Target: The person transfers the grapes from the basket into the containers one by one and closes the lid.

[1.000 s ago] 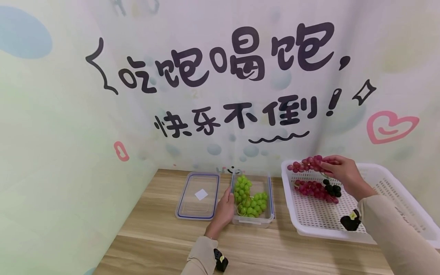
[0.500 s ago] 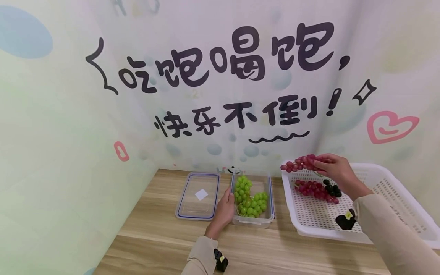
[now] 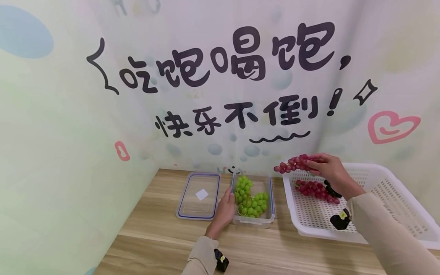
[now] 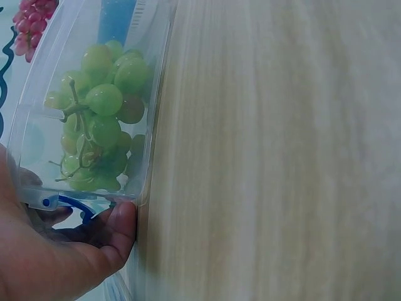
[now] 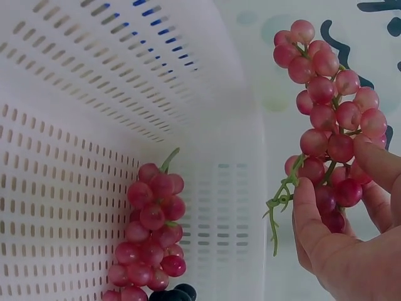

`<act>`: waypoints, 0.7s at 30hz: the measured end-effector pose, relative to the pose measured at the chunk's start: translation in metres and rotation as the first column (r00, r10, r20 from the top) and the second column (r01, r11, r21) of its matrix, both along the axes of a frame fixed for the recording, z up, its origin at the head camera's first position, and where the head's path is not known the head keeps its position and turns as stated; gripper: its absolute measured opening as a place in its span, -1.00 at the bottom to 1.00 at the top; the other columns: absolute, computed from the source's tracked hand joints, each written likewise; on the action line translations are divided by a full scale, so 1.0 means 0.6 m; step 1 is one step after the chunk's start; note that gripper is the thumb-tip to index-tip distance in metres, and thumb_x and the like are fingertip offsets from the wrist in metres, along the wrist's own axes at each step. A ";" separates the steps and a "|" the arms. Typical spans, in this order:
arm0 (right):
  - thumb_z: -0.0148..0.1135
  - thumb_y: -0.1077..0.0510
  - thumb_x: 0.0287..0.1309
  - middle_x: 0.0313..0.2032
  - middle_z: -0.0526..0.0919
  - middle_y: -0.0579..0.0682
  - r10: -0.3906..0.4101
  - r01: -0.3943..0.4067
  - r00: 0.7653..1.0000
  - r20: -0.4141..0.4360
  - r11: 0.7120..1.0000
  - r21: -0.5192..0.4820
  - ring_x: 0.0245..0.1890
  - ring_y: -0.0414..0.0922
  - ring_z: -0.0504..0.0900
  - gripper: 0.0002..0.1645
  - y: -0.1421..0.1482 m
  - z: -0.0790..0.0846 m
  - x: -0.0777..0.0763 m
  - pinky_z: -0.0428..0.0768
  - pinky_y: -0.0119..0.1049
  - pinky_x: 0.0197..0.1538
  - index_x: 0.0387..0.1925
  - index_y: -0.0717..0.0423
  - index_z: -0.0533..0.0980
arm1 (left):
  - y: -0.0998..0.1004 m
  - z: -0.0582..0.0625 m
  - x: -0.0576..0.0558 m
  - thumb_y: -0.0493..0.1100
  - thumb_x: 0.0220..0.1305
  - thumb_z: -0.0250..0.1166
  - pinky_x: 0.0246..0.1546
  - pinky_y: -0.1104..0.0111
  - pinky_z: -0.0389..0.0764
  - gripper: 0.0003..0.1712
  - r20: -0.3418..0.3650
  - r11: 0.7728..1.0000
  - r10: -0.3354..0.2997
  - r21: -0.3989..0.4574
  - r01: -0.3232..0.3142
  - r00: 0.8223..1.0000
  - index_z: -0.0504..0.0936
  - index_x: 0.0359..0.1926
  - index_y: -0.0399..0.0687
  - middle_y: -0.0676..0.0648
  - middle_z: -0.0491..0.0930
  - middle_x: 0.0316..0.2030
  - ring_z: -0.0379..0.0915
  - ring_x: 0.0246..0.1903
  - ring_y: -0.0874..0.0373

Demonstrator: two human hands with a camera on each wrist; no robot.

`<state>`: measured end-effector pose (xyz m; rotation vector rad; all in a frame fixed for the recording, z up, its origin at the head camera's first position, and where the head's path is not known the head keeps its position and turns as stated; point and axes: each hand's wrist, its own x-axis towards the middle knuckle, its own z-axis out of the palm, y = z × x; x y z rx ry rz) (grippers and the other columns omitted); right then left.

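Observation:
My right hand (image 3: 328, 168) pinches a bunch of red grapes (image 3: 292, 164) between thumb and fingers. The bunch hangs over the left rim of a white slotted basket (image 3: 295, 217), its tip reaching past the rim, and a green stem dangles below it in the right wrist view. My left hand (image 3: 223, 209) holds the left side of a clear plastic food container (image 3: 252, 220), fingers by the blue-sealed latch (image 4: 78, 204) in the left wrist view. Inside the container lie bunches of green grapes (image 3: 254, 206), with bare floor at the back right.
Another bunch of red grapes (image 5: 150, 232) lies in the basket beside some black grapes (image 5: 172, 293). Left of the container lies its clear lid (image 3: 192, 202) with a blue seal, flat on the wooden table (image 3: 154, 229). A printed cloth backdrop (image 3: 206, 152) stands behind.
My right hand has carried the red bunch leftward from above the basket to its left rim. My left hand, the container and the lid have stayed put.

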<state>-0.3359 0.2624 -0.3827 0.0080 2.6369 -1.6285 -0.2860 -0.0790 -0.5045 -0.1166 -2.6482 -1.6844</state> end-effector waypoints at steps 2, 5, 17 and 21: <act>0.11 -0.03 0.42 0.06 0.55 0.13 0.009 -0.009 1.000 -0.001 1.000 -0.002 -0.10 -0.21 0.64 -0.40 -0.005 0.000 -0.001 0.66 -0.33 0.02 0.30 0.26 0.37 | 0.000 0.000 0.001 -0.10 0.63 -0.32 0.37 -0.15 0.19 -0.42 0.001 1.000 -0.001 -0.001 0.001 1.000 0.03 0.54 -0.22 -0.35 0.17 0.45 0.09 0.42 -0.30; 0.11 -0.04 0.43 0.09 0.53 0.17 0.024 -0.024 1.000 -0.004 1.000 -0.002 -0.09 -0.20 0.64 -0.41 -0.012 0.002 -0.001 0.65 -0.27 0.06 0.30 0.26 0.38 | 0.001 0.000 0.001 -0.11 0.63 -0.31 0.38 -0.15 0.18 -0.42 -0.002 1.000 0.000 -0.004 0.000 1.000 0.04 0.54 -0.23 -0.35 0.17 0.45 0.09 0.42 -0.30; 0.10 -0.01 0.44 0.15 0.48 0.20 0.054 -0.054 0.999 0.006 0.998 0.013 0.00 -0.05 0.61 -0.49 -0.035 0.002 -0.004 0.65 -0.26 0.07 0.24 0.22 0.42 | 0.003 0.001 -0.001 -0.10 0.62 -0.31 0.40 -0.14 0.14 -0.42 0.010 1.000 0.006 -0.002 -0.006 1.000 0.04 0.54 -0.21 -0.35 0.16 0.46 0.06 0.43 -0.29; 0.11 0.02 0.44 0.17 0.46 0.22 0.060 -0.060 0.998 0.010 0.998 -0.006 0.02 -0.03 0.61 -0.49 -0.043 0.002 -0.007 0.62 -0.21 0.12 0.25 0.23 0.41 | 0.003 0.002 0.000 -0.10 0.63 -0.32 0.38 -0.14 0.18 -0.41 0.016 1.000 0.005 0.000 -0.005 1.000 0.03 0.54 -0.20 -0.35 0.15 0.46 0.21 0.36 -0.26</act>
